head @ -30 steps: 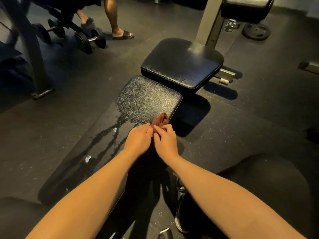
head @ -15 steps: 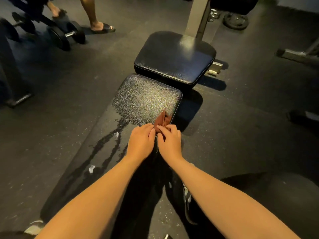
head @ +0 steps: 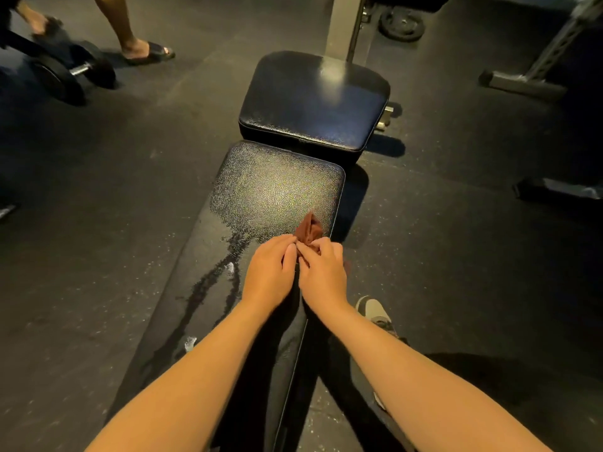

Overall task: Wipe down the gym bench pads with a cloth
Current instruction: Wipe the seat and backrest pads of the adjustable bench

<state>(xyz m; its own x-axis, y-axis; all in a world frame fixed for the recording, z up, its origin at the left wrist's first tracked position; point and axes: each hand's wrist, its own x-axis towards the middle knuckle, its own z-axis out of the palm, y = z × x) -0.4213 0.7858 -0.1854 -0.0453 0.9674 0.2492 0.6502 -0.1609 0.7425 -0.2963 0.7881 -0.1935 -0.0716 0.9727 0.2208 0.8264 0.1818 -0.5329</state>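
— Where's the cloth (head: pixel 309 230)?
— Bunched on the long pad (head: pixel 274 187) near its right edge; only its far brown tip shows, the rest hidden beneath both hands.
— Held?
— Left hand (head: pixel 269 272) and right hand (head: pixel 323 272) both pinch it, fingers curled; the fingertips themselves are hard to make out.

A long bench pad (head: pixel 261 190) runs away from the viewer down the centre, with a separate seat pad (head: pixel 313 102) just beyond its far end. On this surface, near its far right corner, lies a bunched cloth (head: pixel 308 230). The left hand (head: pixel 267 272) and right hand (head: pixel 323 275) sit side by side just behind it (both pinching its near end). A shoe (head: pixel 372 309) rests on the floor (head: pixel 456 256) right of the bench. Far left are a dumbbell (head: pixel 65 76) and another person's sandalled foot (head: pixel 146 52). A weight plate (head: pixel 403 26) lies behind the seat pad.
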